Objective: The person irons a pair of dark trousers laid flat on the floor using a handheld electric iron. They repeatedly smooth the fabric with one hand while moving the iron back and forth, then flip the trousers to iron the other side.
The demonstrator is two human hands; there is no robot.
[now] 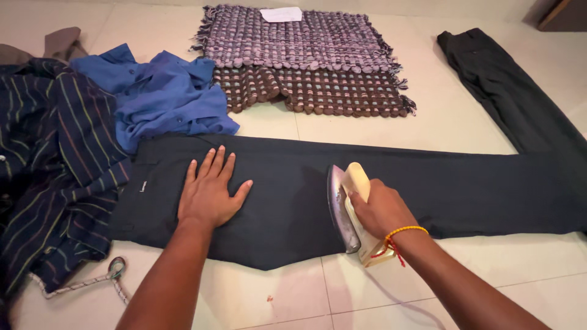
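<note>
Dark trousers (440, 183) lie flat across the tiled floor, waistband at the left. My left hand (210, 190) rests flat on the upper leg near the waistband, fingers spread. My right hand (380, 208) grips the cream handle of an electric iron (347, 211). The iron is tipped on its side, its metal soleplate facing left, at the near edge of the trousers. A yellow and red thread band circles my right wrist.
A blue shirt (160, 95) and a dark striped shirt (52, 159) are heaped at the left. Two woven mats (306, 58) lie at the back, with a white paper on them. Another pair of dark trousers (510, 91) lies at the right. A cord (92, 281) trails near left.
</note>
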